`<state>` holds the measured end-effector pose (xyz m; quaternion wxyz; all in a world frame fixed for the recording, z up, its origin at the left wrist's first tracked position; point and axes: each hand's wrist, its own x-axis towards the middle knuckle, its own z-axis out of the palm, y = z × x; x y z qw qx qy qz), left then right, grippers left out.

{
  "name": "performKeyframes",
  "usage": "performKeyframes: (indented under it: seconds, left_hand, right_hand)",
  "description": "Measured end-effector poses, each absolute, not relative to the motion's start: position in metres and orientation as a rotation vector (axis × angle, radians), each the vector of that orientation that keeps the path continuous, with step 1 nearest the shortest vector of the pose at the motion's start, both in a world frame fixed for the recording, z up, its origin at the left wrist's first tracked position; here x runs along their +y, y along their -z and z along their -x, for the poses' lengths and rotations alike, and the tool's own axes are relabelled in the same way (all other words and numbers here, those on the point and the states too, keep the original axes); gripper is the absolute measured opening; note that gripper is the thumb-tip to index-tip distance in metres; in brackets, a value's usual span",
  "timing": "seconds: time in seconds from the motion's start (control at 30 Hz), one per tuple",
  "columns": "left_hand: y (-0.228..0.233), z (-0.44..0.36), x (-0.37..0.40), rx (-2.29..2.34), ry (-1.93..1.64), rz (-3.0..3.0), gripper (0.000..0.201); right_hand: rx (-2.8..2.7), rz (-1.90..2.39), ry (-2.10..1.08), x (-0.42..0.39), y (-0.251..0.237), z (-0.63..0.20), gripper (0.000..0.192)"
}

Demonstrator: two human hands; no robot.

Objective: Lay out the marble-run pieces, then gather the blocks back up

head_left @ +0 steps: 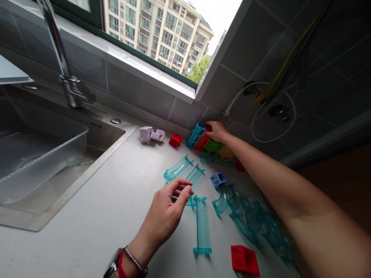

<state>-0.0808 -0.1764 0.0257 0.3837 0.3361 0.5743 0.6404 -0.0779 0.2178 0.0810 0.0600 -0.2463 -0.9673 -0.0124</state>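
I am sorting out marble-run parts on the tabletop [84, 231]. My right hand [216, 131] reaches to the far corner, fingers closed on the stack of coloured blocks [205, 142] by the wall. My left hand [165, 212] hovers with fingers loosely curled, gripping nothing, just over a clear teal track [178, 168]; another track [202, 225] lies beside it. I judge the next move needs a firm grip to pull a block free.
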Motion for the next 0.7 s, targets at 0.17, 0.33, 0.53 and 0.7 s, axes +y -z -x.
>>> performKeyframes:
  seconds: [0.17, 0.33, 0.53, 0.7]
  left_hand:
    - [-0.0254, 0.0799, -0.1768, 1.455, -1.626, -0.876, 0.033]
    - [-0.0241, 0.0786, -0.1774, 1.448, -1.624, -0.884, 0.032]
    - [-0.0218, 0.078, -0.1763, 1.461, -1.613, -0.883, 0.033]
    - [-0.0214, 0.0786, -0.1765, 1.466, -1.607, -0.88, 0.031]
  right_hand:
    - [-2.971, 0.744, 0.045, 0.2206, -0.0796, 0.078, 0.044]
    - [-3.006, 0.759, 0.062, 0.2232, -0.0756, 0.0798, 0.047]
    - [-3.03, 0.743, 0.077, 0.2232, -0.0784, 0.0793, 0.071]
    - [-3.041, 0.754, 0.088, 0.2233, -0.0778, 0.0796, 0.07]
